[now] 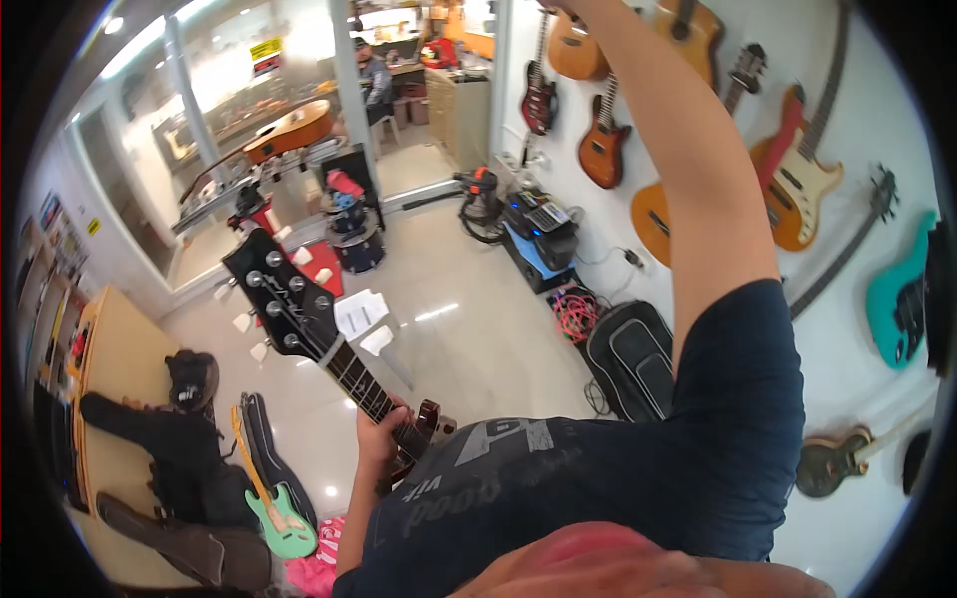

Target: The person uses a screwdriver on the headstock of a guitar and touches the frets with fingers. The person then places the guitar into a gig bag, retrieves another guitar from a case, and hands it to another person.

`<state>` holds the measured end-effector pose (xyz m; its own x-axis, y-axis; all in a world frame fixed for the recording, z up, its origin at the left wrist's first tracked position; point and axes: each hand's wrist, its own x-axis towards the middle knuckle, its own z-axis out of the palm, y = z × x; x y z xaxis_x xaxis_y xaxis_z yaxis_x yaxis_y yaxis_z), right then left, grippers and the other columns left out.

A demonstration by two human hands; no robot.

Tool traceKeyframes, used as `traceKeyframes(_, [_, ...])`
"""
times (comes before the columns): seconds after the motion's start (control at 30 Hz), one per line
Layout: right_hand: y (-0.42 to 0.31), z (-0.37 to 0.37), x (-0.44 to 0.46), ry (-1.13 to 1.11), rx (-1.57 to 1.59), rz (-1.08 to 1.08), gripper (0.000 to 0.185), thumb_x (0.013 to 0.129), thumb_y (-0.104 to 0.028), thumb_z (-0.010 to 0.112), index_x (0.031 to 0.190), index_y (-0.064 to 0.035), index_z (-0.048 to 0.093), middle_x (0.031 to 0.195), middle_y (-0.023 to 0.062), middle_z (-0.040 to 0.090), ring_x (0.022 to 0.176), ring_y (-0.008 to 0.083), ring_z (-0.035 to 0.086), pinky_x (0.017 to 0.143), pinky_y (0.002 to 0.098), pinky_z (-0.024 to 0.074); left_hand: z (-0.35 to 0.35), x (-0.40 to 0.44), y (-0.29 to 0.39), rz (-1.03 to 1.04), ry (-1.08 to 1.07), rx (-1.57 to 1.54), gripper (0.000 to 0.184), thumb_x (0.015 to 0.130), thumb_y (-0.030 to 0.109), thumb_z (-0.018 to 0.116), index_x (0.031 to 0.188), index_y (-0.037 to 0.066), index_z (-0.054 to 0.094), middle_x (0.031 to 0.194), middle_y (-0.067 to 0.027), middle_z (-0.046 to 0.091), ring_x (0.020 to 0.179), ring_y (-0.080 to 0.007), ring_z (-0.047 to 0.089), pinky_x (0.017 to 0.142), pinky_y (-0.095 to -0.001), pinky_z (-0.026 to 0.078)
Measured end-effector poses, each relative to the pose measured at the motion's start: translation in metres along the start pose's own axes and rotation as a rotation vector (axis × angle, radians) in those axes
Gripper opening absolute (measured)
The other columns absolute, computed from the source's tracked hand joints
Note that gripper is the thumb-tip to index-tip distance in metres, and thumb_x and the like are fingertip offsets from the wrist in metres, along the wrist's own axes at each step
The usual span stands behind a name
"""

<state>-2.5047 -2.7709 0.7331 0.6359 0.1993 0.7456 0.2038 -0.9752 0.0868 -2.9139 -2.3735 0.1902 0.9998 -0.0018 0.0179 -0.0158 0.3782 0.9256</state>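
My left hand (381, 436) is wrapped around the neck of an electric guitar (364, 384), low on the neck near the body. The guitar's black headstock with pale tuner buttons points up and to the left. Only a glossy dark brown part of its body shows, the rest hidden by my shirt. My right arm stretches up along the wall of guitars, and my right hand (570, 5) is cut off by the top edge, near a hanging red electric guitar (539, 105) and an acoustic guitar (578, 48). Its fingers are mostly out of view.
More guitars hang on the right wall, among them a sunburst one (603, 149) and a teal one (897, 299). A black gig bag (633, 359) and cables (576, 314) lie along that wall. A green guitar (284, 523) stands at lower left. A seated person (374, 80) is beyond the glass.
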Motion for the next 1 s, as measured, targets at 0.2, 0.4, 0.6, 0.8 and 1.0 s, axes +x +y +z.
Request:
traceKeyframes(0.2, [-0.136, 0.106, -0.204, -0.546, 0.404, -0.261, 0.055, 0.088, -0.021, 0.073, 0.140, -0.0076, 0.065, 0.102, 0.0198, 0.076, 0.093, 0.0339, 0.074, 0.086, 0.0486, 0.0582, -0.029, -0.006, 0.021, 0.036, 0.333, 0.168, 0.016, 0.081, 0.009, 0.073, 0.093, 0.000, 0.067, 0.078, -0.0099, 0.068, 0.072, -0.0203, 0.068, 0.070, -0.0343, 0.055])
traceKeyframes(0.4, [-0.194, 0.345, -0.584, -1.452, 0.796, -0.445, 0.041, 0.088, -0.022, 0.074, 0.127, -0.0104, 0.076, 0.112, 0.0218, 0.078, 0.103, 0.0344, 0.074, 0.092, 0.0473, 0.0573, -0.065, -0.030, 0.029, 0.173, 0.607, 0.020, 0.014, 0.080, 0.003, 0.072, 0.092, 0.000, 0.065, 0.080, -0.0086, 0.066, 0.070, -0.0189, 0.065, 0.070, -0.0339, 0.055])
traceKeyframes(0.6, [-0.227, 0.404, -0.599, -1.565, 0.885, -0.456, 0.041, 0.092, -0.029, 0.072, 0.129, -0.0109, 0.075, 0.106, 0.0176, 0.078, 0.100, 0.0331, 0.075, 0.091, 0.0439, 0.0587, -0.035, -0.042, 0.060, 0.361, 0.834, 0.028, 0.019, 0.083, 0.009, 0.075, 0.093, -0.001, 0.063, 0.075, -0.0081, 0.059, 0.066, -0.0204, 0.061, 0.077, -0.0391, 0.058])
traceKeyframes(0.8, [-0.262, 0.476, -0.495, -1.325, 0.860, -0.570, 0.038, 0.086, -0.019, 0.070, 0.122, -0.0078, 0.076, 0.098, 0.0161, 0.078, 0.090, 0.0329, 0.075, 0.084, 0.0443, 0.0592, -0.001, -0.064, 0.048, 0.461, 1.113, -0.008, 0.023, 0.091, 0.005, 0.073, 0.110, -0.003, 0.063, 0.087, -0.0100, 0.063, 0.074, -0.0192, 0.060, 0.075, -0.0364, 0.055])
traceKeyframes(1.0, [-0.362, 0.493, -0.470, -1.089, 0.919, -0.731, 0.053, 0.084, -0.022, 0.076, 0.134, -0.0053, 0.067, 0.123, 0.0226, 0.069, 0.116, 0.0412, 0.066, 0.100, 0.0489, 0.0551, 0.023, -0.089, 0.057, 0.570, 1.137, 0.054, 0.014, 0.090, 0.008, 0.070, 0.093, -0.005, 0.064, 0.078, -0.0095, 0.059, 0.071, -0.0201, 0.058, 0.075, -0.0391, 0.052])
